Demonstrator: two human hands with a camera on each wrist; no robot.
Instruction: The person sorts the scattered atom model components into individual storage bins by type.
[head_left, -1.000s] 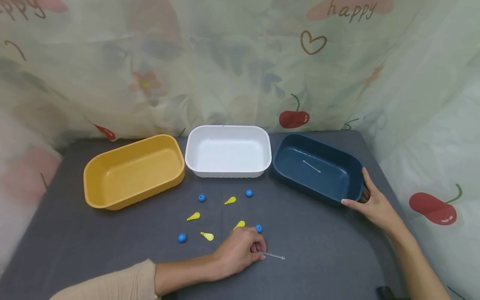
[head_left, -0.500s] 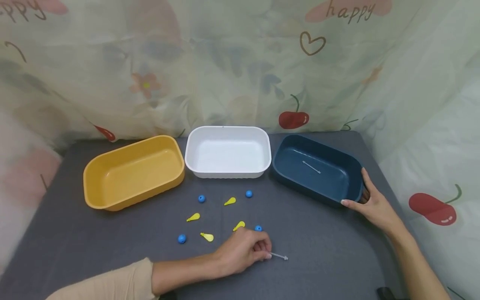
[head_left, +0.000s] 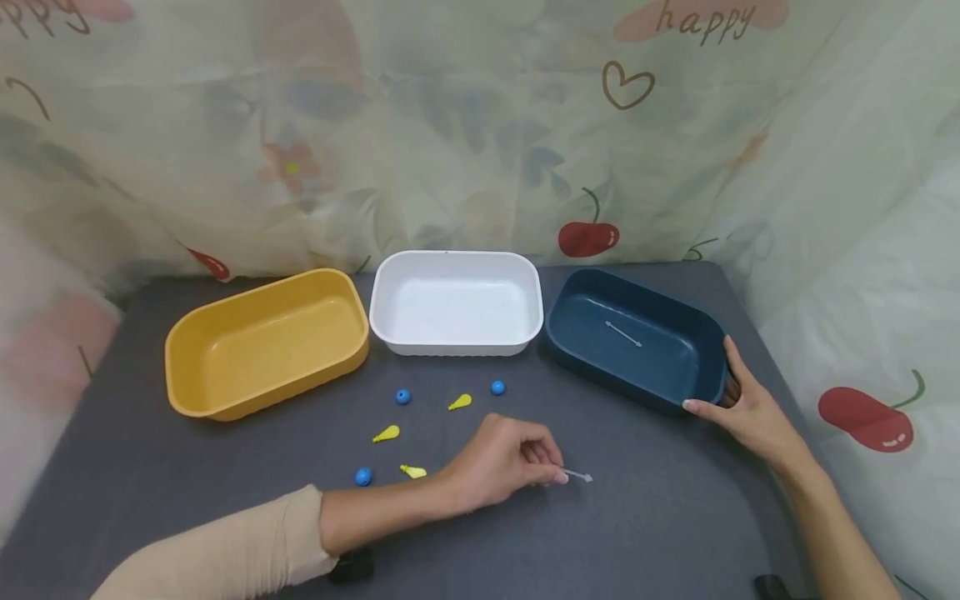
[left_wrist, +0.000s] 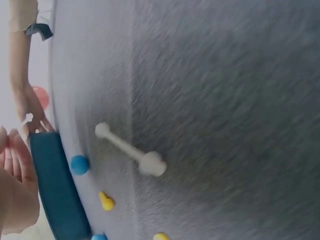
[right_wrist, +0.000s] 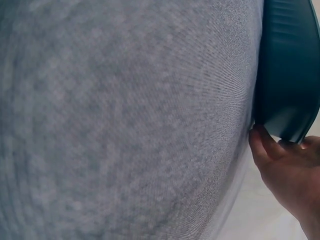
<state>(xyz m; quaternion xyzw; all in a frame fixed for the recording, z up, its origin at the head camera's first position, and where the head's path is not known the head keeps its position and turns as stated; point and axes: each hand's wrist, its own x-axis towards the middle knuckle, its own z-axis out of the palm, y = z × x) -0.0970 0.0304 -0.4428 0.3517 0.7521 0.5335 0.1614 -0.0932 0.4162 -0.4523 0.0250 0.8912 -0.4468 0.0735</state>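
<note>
My left hand (head_left: pixel 504 465) pinches a thin pale stick (head_left: pixel 579 476) with a knobbed tip, its far end jutting to the right above the grey cloth. In the left wrist view, another knob-ended white stick (left_wrist: pixel 125 148) lies on the cloth; my left hand and forearm hide it in the head view. My right hand (head_left: pixel 759 421) grips the right end of the dark blue tub (head_left: pixel 630 379), thumb at the front corner. A similar stick (head_left: pixel 623 334) lies inside that tub. Left of my left hand are yellow bulb-shaped pieces (head_left: pixel 387 433) and blue beads (head_left: pixel 363 477).
A white tub (head_left: pixel 456 348) stands at the back centre, with a yellow tub (head_left: pixel 270 392) to its left. Another blue bead (head_left: pixel 498 387) and a yellow piece (head_left: pixel 461 402) lie in front of the white tub. A printed curtain (head_left: pixel 465 125) hangs behind the table.
My left hand has moved up and right with the stick. It now covers a yellow piece and a blue bead seen before. My right hand stays on the dark blue tub.
</note>
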